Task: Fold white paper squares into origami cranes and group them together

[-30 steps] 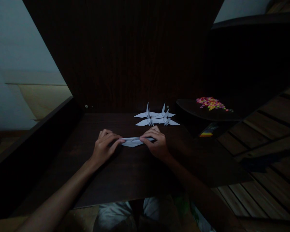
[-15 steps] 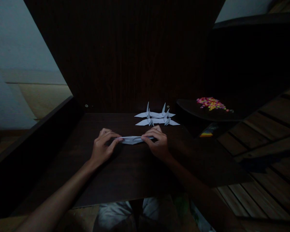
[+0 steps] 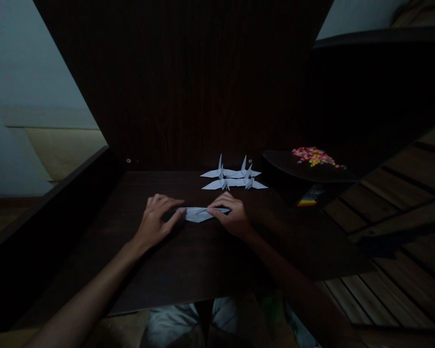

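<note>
A folded strip of white paper (image 3: 197, 215), its lower edge coming to a shallow point, is in front of me at the dark tabletop. My right hand (image 3: 230, 212) pinches it near its right end between thumb and fingers. At the left end, my left hand (image 3: 155, 217) has its thumb tip against the paper while the index finger stretches out above, apart from the thumb. Just beyond, several white folded paper cranes (image 3: 234, 182) stand in two close rows with pointed necks and tails upright.
On the right, a rounded dark shelf (image 3: 275, 162) carries a pile of small colourful pieces (image 3: 315, 157). A low dark side panel (image 3: 58, 208) borders the tabletop (image 3: 166, 270) on the left, and a tall dark board (image 3: 188, 87) rises behind. Wooden slats (image 3: 402, 203) lie at the right.
The left index finger has lifted off the paper's left end. The paper has tipped so more of its face shows, and the right fingers have shifted slightly left along it.
</note>
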The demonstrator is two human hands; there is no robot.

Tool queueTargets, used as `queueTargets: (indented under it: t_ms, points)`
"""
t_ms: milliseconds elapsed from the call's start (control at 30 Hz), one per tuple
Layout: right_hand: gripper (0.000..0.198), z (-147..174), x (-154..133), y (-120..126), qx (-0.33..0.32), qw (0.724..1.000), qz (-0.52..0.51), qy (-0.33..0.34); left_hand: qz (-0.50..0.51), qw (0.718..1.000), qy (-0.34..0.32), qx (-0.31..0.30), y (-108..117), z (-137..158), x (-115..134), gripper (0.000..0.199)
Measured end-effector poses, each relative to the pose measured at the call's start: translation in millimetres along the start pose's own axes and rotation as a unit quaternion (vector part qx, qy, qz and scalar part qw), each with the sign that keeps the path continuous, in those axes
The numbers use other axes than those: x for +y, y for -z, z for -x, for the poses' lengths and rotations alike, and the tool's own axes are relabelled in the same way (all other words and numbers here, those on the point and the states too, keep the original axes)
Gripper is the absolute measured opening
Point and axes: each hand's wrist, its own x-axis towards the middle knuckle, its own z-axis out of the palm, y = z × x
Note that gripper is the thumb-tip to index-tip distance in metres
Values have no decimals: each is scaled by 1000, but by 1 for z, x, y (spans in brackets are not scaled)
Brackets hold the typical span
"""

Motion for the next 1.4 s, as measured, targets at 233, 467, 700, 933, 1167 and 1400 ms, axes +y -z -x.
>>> queueTargets:
  t_ms: [233, 467, 700, 933, 1167, 1400]
  points:
    - [5, 2, 1, -9, -26, 999, -25, 8, 58, 989, -69, -121, -2, 0, -2, 21]
    - [19, -2, 4, -3, 111, 988, -82, -65, 216, 956, 157, -126, 4, -5, -1, 23]
    - [31, 3, 11, -11, -15, 946, -274, -174, 423, 844, 325, -47, -6, -5, -4, 37]
    - [34, 10, 13, -28, -56, 923, -309, -223, 494, 796, 331, -114, -15, -1, 10, 41]
    - [34, 9, 12, -27, -76, 911, -327, -241, 465, 820, 315, -112, -18, 0, 13, 45]
    - [30, 11, 7, -27, -108, 906, -319, -257, 444, 832, 309, -123, -17, 0, 18, 35]
